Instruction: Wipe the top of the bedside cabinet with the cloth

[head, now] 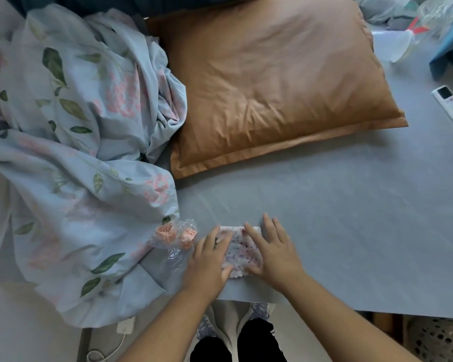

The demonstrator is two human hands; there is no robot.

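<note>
Speckled pale cloth (242, 248), folded, flat on bed, hands pressing edges

Both hands (246, 257) flat on cloth (242, 250), bed (351, 218)

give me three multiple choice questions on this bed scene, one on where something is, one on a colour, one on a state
1. Where does the cloth lie?
A. on the pillow
B. on the bed sheet near its front edge
C. on the floor

2. What colour is the pillow?
A. white
B. green
C. orange-brown

3. How do the hands meet the cloth?
A. both pressed flat on it
B. one lifts it
C. neither touches it

Answers: 1 B, it rests on the grey-blue sheet. 2 C, its cover is orange-brown. 3 A, the left hand and right hand lie spread on it.
</note>
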